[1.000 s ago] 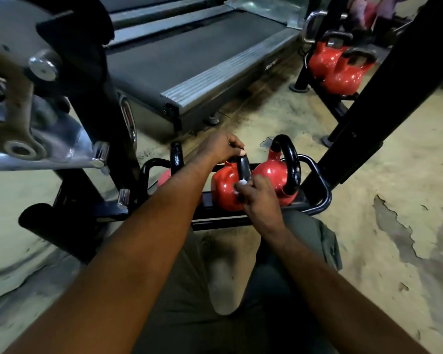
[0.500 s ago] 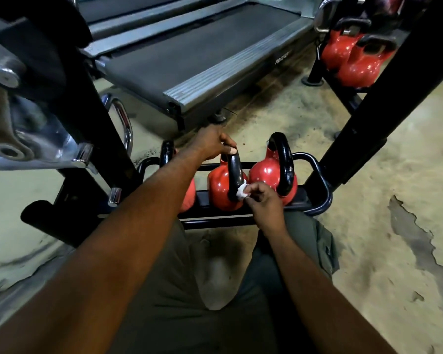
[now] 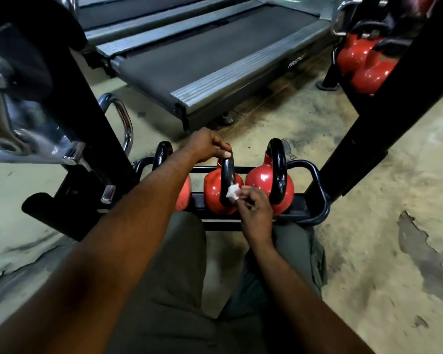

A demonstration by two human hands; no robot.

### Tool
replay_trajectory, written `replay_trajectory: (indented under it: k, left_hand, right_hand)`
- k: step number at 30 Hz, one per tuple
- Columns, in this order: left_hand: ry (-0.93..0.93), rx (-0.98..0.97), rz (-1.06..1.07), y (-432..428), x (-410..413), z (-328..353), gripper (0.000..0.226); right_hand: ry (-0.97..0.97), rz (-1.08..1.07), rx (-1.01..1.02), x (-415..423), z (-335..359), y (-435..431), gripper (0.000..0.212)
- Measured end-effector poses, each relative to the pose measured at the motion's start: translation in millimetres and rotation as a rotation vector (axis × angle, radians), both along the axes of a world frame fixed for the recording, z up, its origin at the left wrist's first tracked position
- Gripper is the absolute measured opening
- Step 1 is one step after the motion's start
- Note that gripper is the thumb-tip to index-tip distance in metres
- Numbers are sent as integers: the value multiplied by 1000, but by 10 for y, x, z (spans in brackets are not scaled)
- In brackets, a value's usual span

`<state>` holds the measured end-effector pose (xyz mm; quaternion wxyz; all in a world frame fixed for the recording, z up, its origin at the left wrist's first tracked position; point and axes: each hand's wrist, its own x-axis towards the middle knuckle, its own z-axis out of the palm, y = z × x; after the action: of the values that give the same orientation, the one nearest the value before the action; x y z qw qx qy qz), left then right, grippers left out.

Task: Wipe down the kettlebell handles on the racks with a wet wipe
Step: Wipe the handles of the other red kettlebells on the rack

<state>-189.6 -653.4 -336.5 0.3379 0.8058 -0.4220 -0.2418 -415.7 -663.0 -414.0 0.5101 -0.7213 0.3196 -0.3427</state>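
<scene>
Left hand: I saw the left hand clenched over the top of the middle handle, with its fingers curled down the far side.
Right hand: I saw the right hand pinching a wet wipe between thumb and fingertips, just below the left-hand grip.
Wet wipe: It was white and crumpled. It was pressed against the near leg of the middle handle, at the tips of the pinching fingers.
Middle kettlebell: The middle kettlebell had a red body and a black handle. It sat on the rack, directly under the left-hand grip and just left of the pinch.
Right kettlebell: The right kettlebell stood just right of the pinch, close beside the middle one. I could not tell whether the two touched. Its handle was untouched by either hand.
Left kettlebell: The left kettlebell stood left of the left-hand grip, mostly hidden behind the left forearm.
Rack: It was a low black tube frame beneath both grips. Its rounded end lay to the right of the pinch.
Post: A black post rose at a slant from beside that end of the rack.
Treadmill: The treadmill lay beyond the left-hand grip.
Other kettlebells: More red kettlebells sat well beyond and to the right of both grips.
Trousers: Olive trousers showed nearer to me than both grips.
</scene>
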Motion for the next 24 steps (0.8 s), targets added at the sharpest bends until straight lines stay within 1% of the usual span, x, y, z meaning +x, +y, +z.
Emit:
replay_trajectory:
  k: [1,2,4,6,9,11,13,14,15,16,17,19,20,22,24]
  left_hand:
    - [7,12,-7,-12,17,18,28]
    - [12,25,-17,-24,41,36,28]
    - [16,47,-44,-44,81,72,27]
    - [13,55,-52,-64,99,98,23]
    - [5,69,-57,-122,135,101,18]
    - [-6,84,-50,-154,164,100,18]
    - [-20,98,-45,-178,181,100,17]
    - [-30,102,-48,-186,174,105,18]
    - [-36,98,-51,-188,170,102,20]
    - [-35,88,-48,-184,167,99,21]
    - [-26,74,-43,-174,165,95,22]
    - [3,54,-31,-139,163,91,25]
    - [20,49,-27,-120,161,86,26]
    - [35,43,-21,-103,173,53,25]
    - [25,33,-18,-98,192,16,24]
  right_hand:
    - [-33,33,65,29,66,-90,14]
    - [-38,79,84,95,140,-190,14]
    - [23,156,15,277,299,-380,16]
    - [114,208,-108,400,449,-474,18]
    - [235,303,-502,350,451,-389,19]
    - [303,385,-712,235,349,-213,17]
    - [394,412,-965,213,280,-87,21]
    - [398,402,-1022,258,285,-87,20]
    - [371,373,-1006,331,328,-113,18]
    - [358,327,-925,410,376,-155,16]
    - [339,257,-793,474,443,-210,14]
    - [294,113,-413,526,500,-358,9]
    - [271,79,-240,496,495,-401,5]
    - [243,108,-33,328,448,-380,6]
    - [199,162,69,155,420,-305,9]
